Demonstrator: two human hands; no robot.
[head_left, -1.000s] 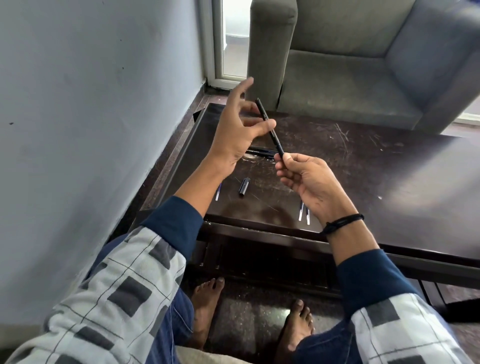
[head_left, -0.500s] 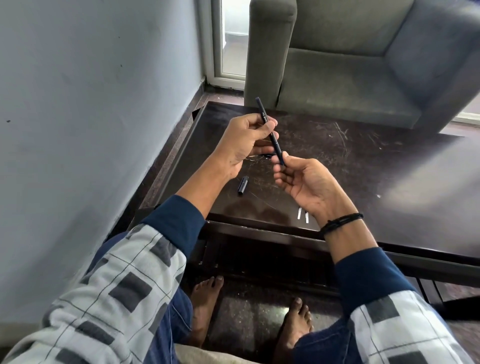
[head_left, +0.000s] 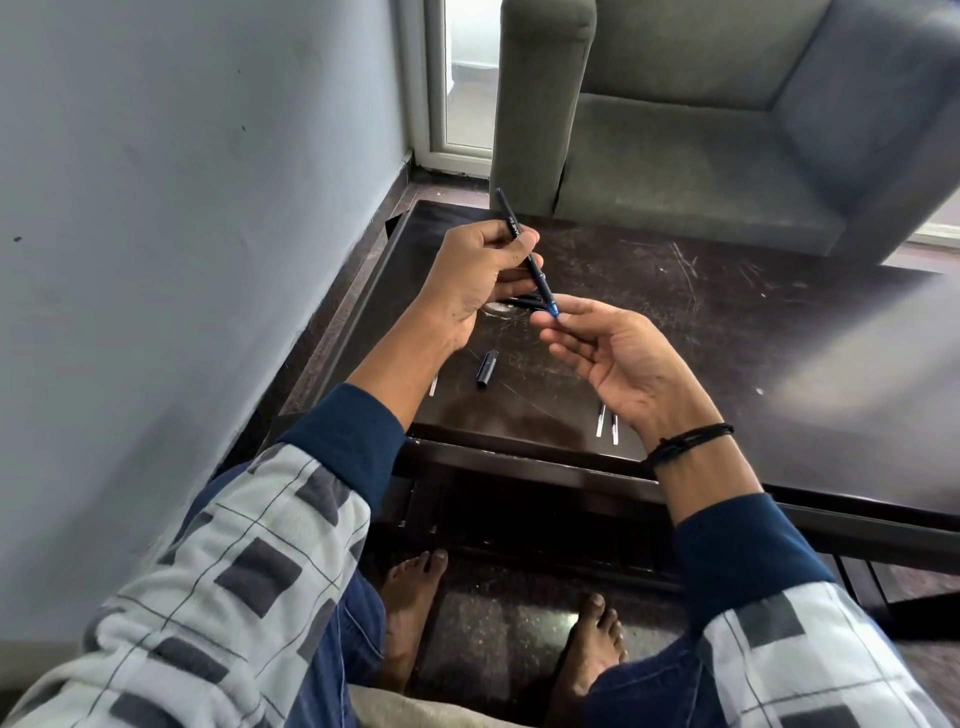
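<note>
One slim black plastic pen (head_left: 537, 275) slants above the dark wooden tabletop (head_left: 727, 338), pinched mid-barrel by the curled fingers of the left hand (head_left: 475, 280). The right hand (head_left: 618, 358) lies loosely spread, thumb at the pen's blue end; whether it pinches, I cannot tell. The pen looks light, stiff, smooth and probably slippery, so it is best gripped at the barrel, not the delicate tip.
</note>
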